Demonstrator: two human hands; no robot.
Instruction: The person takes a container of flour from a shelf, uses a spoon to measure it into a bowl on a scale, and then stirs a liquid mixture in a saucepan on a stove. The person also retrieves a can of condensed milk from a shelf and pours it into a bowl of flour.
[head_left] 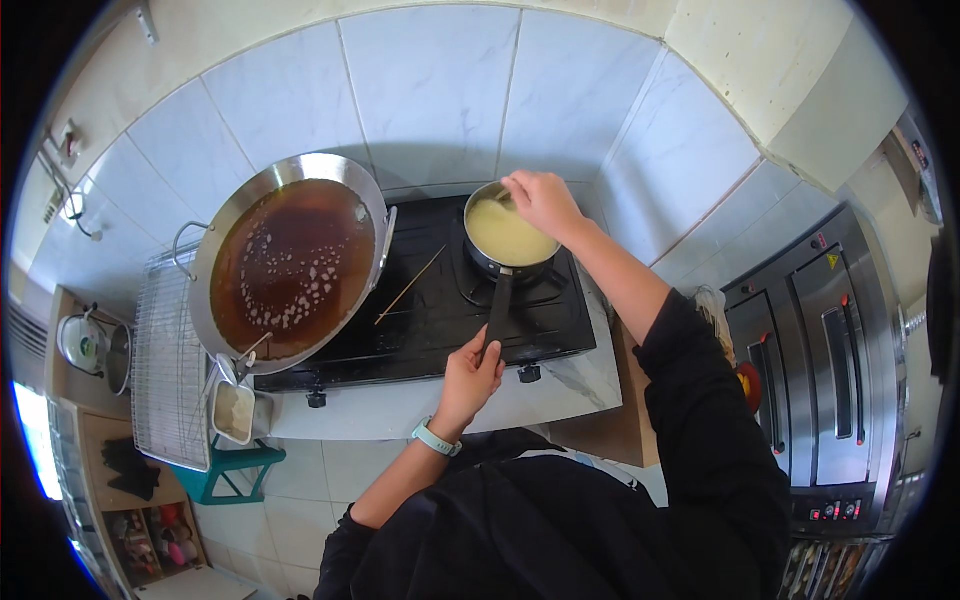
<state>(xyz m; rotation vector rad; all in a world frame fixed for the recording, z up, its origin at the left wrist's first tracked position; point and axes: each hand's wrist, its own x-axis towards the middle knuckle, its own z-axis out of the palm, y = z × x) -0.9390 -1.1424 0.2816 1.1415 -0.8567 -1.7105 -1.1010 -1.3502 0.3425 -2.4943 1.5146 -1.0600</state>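
A small dark saucepan (509, 262) of pale yellow liquid sits on the right burner of a black gas stove (425, 335). My left hand (470, 383), with a pale green watch at its wrist, is closed round the pan's long black handle. My right hand (545, 203) is above the pan's far rim, fingers pinched together and pointing down at the liquid. What they hold is mostly hidden; only a thin bit shows under the fingertips. To the left stands a wide metal pan (208, 290) of brown oil with pale foam flecks.
A thin wooden stick (410, 285) lies on the stove between the pans. At left are a wire rack (170, 350), a metal container (240, 413) with pale contents and a green stool (228, 480). A steel oven (815, 370) stands at right. Tiled walls rise behind the stove.
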